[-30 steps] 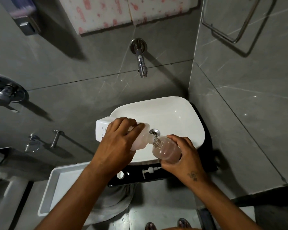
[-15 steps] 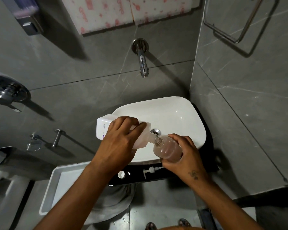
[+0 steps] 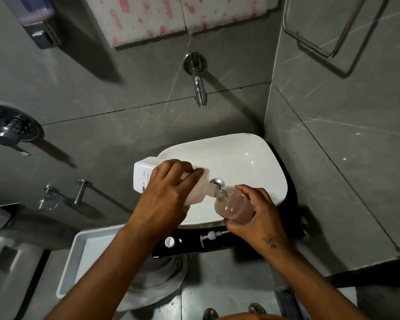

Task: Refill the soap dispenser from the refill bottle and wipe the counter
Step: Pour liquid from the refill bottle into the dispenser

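A: Where is the refill bottle?

B: Over the white sink basin, near its left edge. The left hand is wrapped around its middle from above, fingers curled over the far side.

A: Which way does it point?

B: Its long axis lies nearly level, running left to right. The flat base faces left, out past the basin rim. The neck faces right and dips a little, down toward the drain.

A: And the soap dispenser?

B: A clear bottle, with pinkish liquid filling its lower part. The right hand grips it around the lower body, fingers closed around the far side. It is tilted, its long axis slanting from lower right to upper left. The open mouth points up and left, meeting the spout of the refill bottle just in front of the drain.

A: Are the two openings touching?

B: They sit together; I cannot tell whether they truly touch.

A: What lies on the table?

B: The table is a dark strip in front of the basin. A small white cap lies on it, between the two forearms. To its right lies the white pump head on its side, its tube running right toward the right hand.

A: Anything above?

B: A chrome tap sticks out of the grey tiled wall, above the basin.
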{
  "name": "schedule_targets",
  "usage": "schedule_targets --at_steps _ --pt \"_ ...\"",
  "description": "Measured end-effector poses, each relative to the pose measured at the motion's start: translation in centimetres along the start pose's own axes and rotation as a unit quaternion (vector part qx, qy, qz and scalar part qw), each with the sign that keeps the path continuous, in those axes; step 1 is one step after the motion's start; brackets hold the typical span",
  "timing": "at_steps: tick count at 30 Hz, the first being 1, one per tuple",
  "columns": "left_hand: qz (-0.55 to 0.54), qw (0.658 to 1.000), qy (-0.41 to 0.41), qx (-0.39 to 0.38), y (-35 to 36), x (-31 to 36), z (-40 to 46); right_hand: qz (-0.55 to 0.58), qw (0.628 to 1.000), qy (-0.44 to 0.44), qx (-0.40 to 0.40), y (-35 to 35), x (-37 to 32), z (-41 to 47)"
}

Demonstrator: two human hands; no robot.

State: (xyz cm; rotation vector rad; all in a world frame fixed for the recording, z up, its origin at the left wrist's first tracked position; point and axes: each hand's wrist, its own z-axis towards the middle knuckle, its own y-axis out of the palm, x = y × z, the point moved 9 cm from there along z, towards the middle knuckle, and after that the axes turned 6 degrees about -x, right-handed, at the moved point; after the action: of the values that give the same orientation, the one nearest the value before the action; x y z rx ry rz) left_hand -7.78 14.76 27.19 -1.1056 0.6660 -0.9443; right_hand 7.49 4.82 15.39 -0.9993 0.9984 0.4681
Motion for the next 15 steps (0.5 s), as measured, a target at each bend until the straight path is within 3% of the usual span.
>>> schedule_targets --at_steps 15 --pt "0.015 1.000 -0.003 -0.007 -0.07 -0.02 0.24 -0.001 1.000 0.006 -0.007 0.10 0.21 -0.14"
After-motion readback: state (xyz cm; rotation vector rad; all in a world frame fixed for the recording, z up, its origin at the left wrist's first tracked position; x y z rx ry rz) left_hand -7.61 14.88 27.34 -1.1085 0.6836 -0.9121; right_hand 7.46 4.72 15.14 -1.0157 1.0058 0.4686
